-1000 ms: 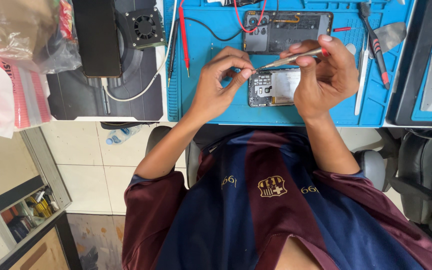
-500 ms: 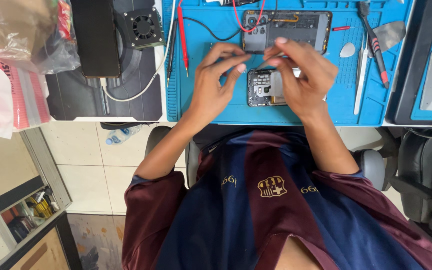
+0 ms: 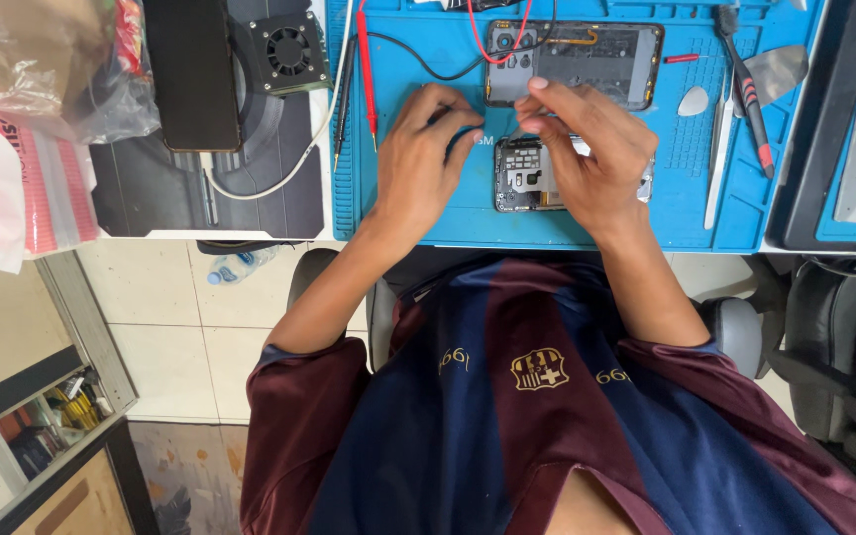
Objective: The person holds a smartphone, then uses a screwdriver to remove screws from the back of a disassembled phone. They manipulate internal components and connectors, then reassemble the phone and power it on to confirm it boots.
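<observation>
Both hands work on the opened phone [image 3: 527, 178] on the blue mat [image 3: 448, 213], the left hand [image 3: 426, 159] with bent fingers empty just beside it and the right hand [image 3: 587, 159] pinching something too small to tell above it, so I judge a small part is being fitted, needing a gentle press

The right hand [image 3: 591, 163] hides most of the opened phone [image 3: 525, 176].

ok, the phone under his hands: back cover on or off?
Off. The phone lies on the blue mat with its circuit board and metal shields bare, between the left hand and right hand.
</observation>
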